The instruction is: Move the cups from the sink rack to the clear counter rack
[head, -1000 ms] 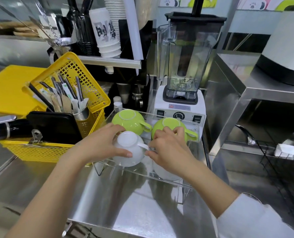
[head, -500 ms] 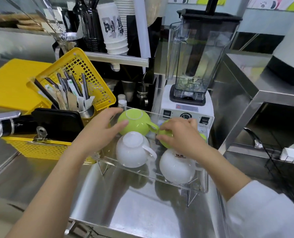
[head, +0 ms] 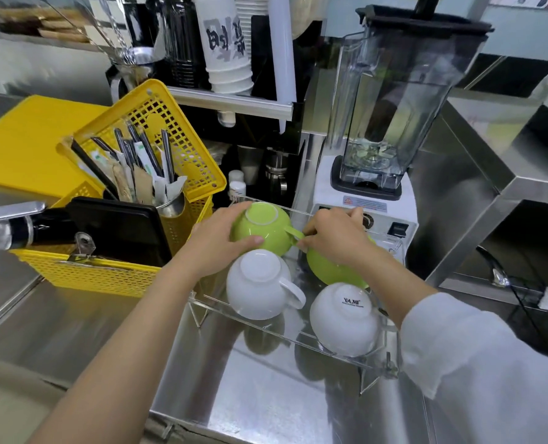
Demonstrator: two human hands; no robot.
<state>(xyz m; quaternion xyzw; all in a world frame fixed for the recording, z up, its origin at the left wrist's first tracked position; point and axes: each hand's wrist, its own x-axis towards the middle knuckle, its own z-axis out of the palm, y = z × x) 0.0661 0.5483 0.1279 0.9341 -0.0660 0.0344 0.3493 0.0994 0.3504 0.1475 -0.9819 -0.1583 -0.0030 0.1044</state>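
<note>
Cups sit upside down in clear rack (head: pixel 391 363), prob. to drain; left hand (head: pixel 215 248) cups rear green cup (head: pixel 261 227), right hand (head: pixel 333 238) presses on other green cup (head: pixel 330 270), fingers curled.

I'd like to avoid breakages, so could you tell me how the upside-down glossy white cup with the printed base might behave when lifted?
The upside-down glossy white cup with the printed base looks glazed ceramic, so probably rigid, chip-prone and fairly heavy. Its shiny rounded wall may be slippery. Resting rim-down on the clear acrylic rack, it seems stable.
</note>
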